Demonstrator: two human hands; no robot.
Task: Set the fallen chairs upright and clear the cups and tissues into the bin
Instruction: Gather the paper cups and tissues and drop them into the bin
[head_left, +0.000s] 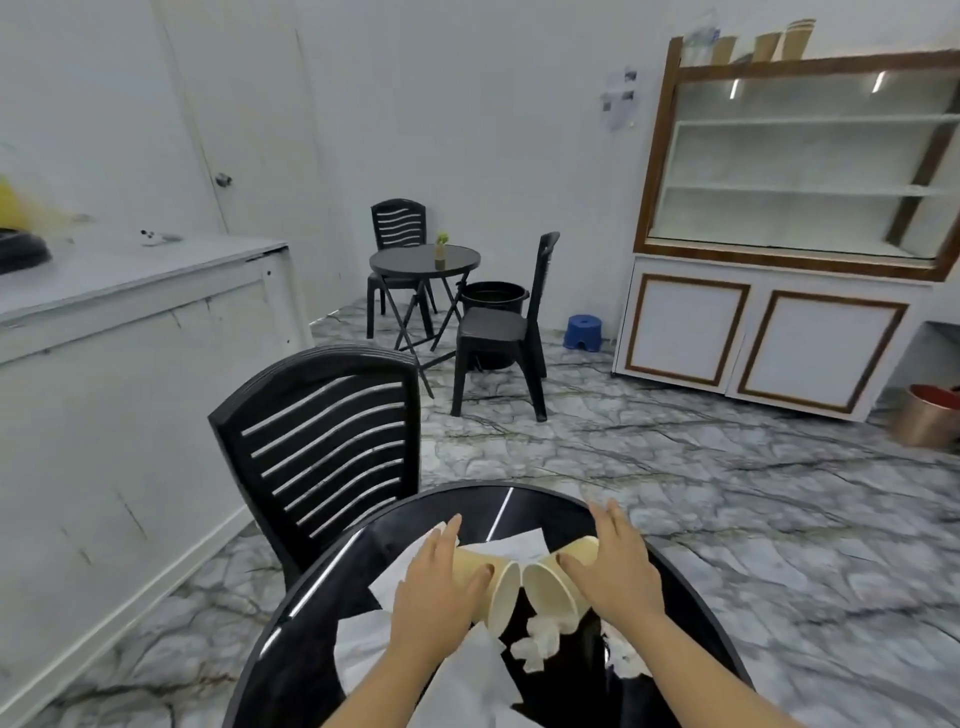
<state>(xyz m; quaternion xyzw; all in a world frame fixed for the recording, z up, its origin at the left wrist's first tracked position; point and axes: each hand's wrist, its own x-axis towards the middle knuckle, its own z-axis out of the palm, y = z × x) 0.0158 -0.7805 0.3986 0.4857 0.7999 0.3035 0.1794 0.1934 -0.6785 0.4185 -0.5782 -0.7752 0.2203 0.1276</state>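
Two tan paper cups lie on their sides on the round black glass table (322, 654) right in front of me. My left hand (436, 587) wraps over the left cup (501, 597), thumb against its rim. My right hand (615, 566) curls over the right cup (553, 590). White tissues (540, 642) lie flat and crumpled around and under the cups. A black slatted chair (322, 447) stands upright at the table's far left. Across the room, a black bin (491, 296) sits beside another small table.
A second round black table (410, 260) with a small plant stands at the back, with two upright black chairs (498, 332) around it. A white counter (130, 332) runs along the left, a cabinet (769, 332) on the right. A blue stool (583, 332) sits on the marble floor.
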